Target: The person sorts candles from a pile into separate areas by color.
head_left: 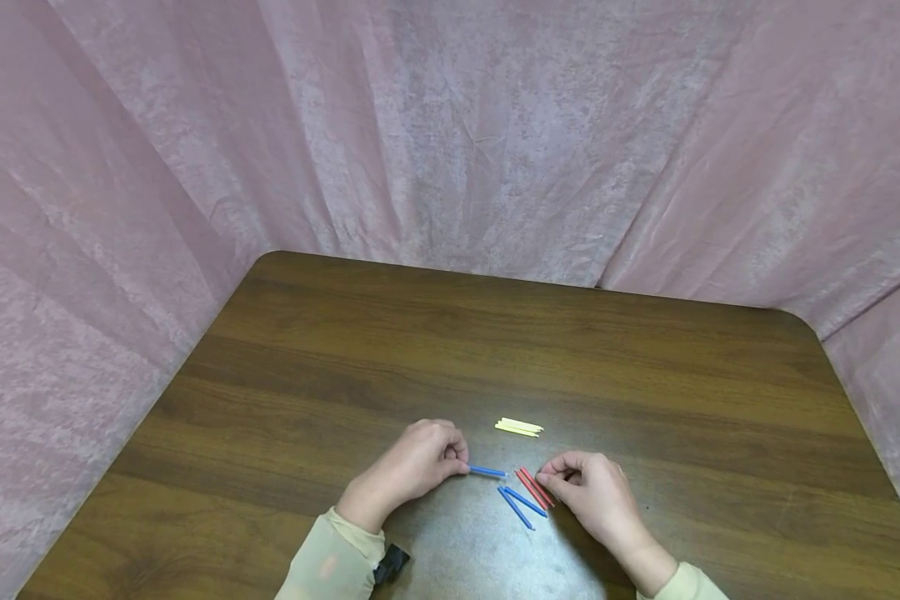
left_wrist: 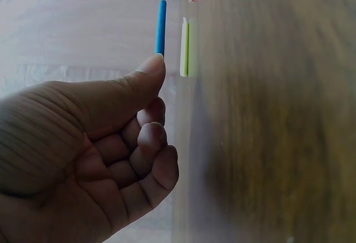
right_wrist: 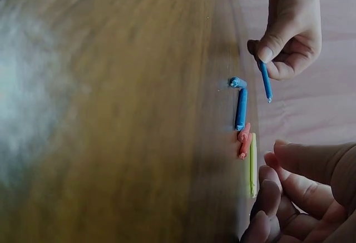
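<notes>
My left hand (head_left: pixel 423 458) pinches a blue candle (head_left: pixel 487 472) near one end between thumb and fingers. Its white wick end points right in the head view, and the left wrist view shows the candle held above the table level. Two more blue candles (head_left: pixel 516 508) lie on the table in a narrow V. Beside them, two red candles (head_left: pixel 532 490) lie side by side. My right hand (head_left: pixel 600 492) is just right of the red candles, fingers loosely bent with thumb and forefinger close together. Nothing shows between those fingertips in the right wrist view.
Several yellow candles (head_left: pixel 521 426) lie bunched farther back on the brown wooden table (head_left: pixel 345 333). Pink curtains (head_left: pixel 480 133) hang behind the table and at its sides. A black device (head_left: pixel 392 564) sits at the left wrist.
</notes>
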Tool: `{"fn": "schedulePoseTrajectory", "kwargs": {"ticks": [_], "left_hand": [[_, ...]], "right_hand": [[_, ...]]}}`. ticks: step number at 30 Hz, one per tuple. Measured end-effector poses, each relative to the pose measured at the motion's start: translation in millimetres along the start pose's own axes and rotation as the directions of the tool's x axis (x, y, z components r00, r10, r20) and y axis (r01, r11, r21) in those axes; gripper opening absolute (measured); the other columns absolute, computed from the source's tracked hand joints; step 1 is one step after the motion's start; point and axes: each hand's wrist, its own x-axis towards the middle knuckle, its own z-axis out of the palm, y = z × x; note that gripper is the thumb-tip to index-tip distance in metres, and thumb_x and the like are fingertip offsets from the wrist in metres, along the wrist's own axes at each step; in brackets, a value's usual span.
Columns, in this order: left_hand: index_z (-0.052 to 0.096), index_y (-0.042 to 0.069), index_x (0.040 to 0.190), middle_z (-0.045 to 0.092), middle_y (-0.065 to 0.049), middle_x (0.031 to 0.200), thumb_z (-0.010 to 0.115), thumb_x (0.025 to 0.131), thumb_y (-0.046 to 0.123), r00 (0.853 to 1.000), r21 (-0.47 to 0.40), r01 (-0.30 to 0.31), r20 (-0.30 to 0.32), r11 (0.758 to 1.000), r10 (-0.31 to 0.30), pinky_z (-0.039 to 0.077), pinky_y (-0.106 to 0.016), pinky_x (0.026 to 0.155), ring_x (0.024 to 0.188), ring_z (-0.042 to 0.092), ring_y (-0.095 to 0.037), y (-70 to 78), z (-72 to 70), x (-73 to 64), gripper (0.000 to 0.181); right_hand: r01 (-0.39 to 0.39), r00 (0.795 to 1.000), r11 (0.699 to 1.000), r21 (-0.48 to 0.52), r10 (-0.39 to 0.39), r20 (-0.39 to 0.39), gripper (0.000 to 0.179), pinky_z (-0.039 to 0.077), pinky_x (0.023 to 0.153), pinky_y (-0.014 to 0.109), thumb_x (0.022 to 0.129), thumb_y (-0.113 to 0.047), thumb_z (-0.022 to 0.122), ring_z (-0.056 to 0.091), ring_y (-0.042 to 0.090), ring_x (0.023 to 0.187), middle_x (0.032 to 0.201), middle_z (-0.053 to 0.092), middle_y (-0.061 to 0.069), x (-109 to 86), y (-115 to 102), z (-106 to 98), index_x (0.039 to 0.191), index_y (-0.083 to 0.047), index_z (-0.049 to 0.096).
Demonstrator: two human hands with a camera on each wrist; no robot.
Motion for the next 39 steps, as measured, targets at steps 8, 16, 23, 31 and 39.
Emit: {"fn": "schedulePoseTrajectory", "kwargs": {"ticks": [8,16,23,31,39], "left_hand": [[0.065,0.017,0.071,0.049,0.013,0.067,0.08,0.079,0.015,0.999,0.014,0.017,-0.029,1.0,-0.016,0.041,-0.024,0.066,0.063,0.047,-0.001,-0.8,-0.7,0.7,0.017],[0.065,0.017,0.071,0.049,0.013,0.067,0.08,0.079,0.015,0.999,0.018,0.022,-0.039,1.0,-0.021,0.041,-0.022,0.062,0.063,0.046,-0.001,-3.6,-1.1,2.0,0.017],[0.064,0.018,0.071,0.049,0.013,0.067,0.08,0.079,0.016,0.999,0.031,0.027,-0.048,0.999,-0.026,0.041,-0.023,0.063,0.063,0.046,-0.002,-6.5,-2.6,2.7,0.018],[0.065,0.017,0.071,0.05,0.012,0.067,0.08,0.078,0.014,0.998,0.036,0.027,-0.056,0.999,-0.025,0.041,-0.025,0.065,0.064,0.047,-0.003,-10.1,-4.1,5.2,0.017],[0.065,0.016,0.071,0.05,0.012,0.066,0.08,0.078,0.013,0.998,0.044,0.036,-0.058,0.998,-0.033,0.041,-0.025,0.065,0.064,0.047,-0.003,-14.1,-5.1,7.3,0.018]], "right_hand": [[-0.017,1.0,1.0,0.016,0.017,0.014,0.01,0.04,0.061,0.026,0.079,-0.018,0.08,0.052,0.002,0.055,0.061,0.062,-0.011,-3.9,-2,-1,0.075,-0.021,0.072],[-0.026,0.999,1.0,0.017,0.026,0.025,0.013,0.037,0.056,0.024,0.078,-0.016,0.08,0.048,0.002,0.053,0.059,0.058,-0.013,-6.2,-2,0,0.073,-0.023,0.07],[0.014,1.0,1.0,0.023,-0.014,0.018,0.015,0.036,0.053,0.023,0.076,-0.015,0.081,0.046,0.002,0.052,0.058,0.055,-0.014,-10.4,-3,0,0.071,-0.023,0.07],[0.048,0.999,0.999,0.003,-0.048,0.019,0.019,0.038,0.054,0.022,0.073,-0.015,0.084,0.046,0.001,0.054,0.059,0.053,-0.016,-13.1,-1,4,0.07,-0.025,0.069],[0.09,0.995,0.996,0.02,-0.091,0.029,0.017,0.038,0.053,0.02,0.072,-0.018,0.085,0.043,-0.001,0.055,0.062,0.053,-0.015,-18.2,-2,5,0.071,-0.022,0.069]]}}
